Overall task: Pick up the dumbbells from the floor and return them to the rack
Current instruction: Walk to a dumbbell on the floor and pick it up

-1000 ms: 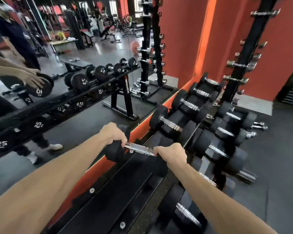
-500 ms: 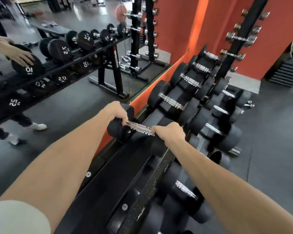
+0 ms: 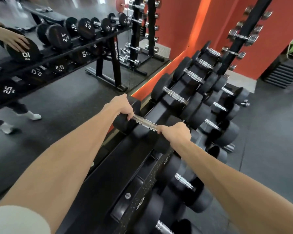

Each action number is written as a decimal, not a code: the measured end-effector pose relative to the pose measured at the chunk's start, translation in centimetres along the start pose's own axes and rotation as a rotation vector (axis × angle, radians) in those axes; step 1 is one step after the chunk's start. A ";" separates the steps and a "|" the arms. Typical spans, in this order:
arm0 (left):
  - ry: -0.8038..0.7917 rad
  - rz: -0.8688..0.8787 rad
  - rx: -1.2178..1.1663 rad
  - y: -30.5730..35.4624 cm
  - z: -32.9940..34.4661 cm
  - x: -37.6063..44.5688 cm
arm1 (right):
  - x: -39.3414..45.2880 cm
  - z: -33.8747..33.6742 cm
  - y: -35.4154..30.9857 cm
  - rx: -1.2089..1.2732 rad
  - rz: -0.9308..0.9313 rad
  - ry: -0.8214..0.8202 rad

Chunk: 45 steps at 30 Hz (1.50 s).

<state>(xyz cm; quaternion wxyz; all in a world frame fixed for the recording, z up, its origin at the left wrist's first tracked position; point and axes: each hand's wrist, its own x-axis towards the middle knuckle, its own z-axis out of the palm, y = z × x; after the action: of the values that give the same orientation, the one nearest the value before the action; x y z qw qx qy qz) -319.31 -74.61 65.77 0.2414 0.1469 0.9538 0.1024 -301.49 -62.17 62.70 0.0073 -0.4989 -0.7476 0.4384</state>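
A black dumbbell (image 3: 145, 122) with a chrome knurled handle lies across the top tier of the black rack (image 3: 108, 179). My left hand (image 3: 123, 105) wraps the far end of the handle beside the far head. My right hand (image 3: 175, 132) is closed on the near end of the handle and covers part of the near head. The dumbbell's heads rest on or just above the rack's top saddles; I cannot tell which.
Several black dumbbells (image 3: 175, 97) fill the upper tier beyond my hands, with more (image 3: 183, 180) on lower tiers. A wall mirror (image 3: 57, 65) is on the left. A tall stand of chrome dumbbells (image 3: 240, 38) rises behind. Grey rubber floor (image 3: 269, 141) lies right.
The view has tilted down and drawn closer to the rack. Both hands keep the same grip on the dumbbell, which has settled lower onto the top tier.
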 end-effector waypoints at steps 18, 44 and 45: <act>0.260 0.003 0.055 4.2 5.7 -3.9 | 1.8 -2.9 4.3 0.309 0.034 -0.193; 0.059 0.672 -0.382 31.2 23.5 -43.5 | -17.6 -38.5 36.6 0.701 -0.240 0.239; 0.022 0.698 -0.383 33.0 25.5 -46.1 | -19.6 -40.5 39.5 0.714 -0.231 0.279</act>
<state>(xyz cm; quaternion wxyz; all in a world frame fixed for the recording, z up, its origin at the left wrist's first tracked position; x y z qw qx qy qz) -260.45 -55.75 72.35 0.2048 0.4133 0.8127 0.3560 -244.27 -46.03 69.79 0.3309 -0.4324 -0.5912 0.5950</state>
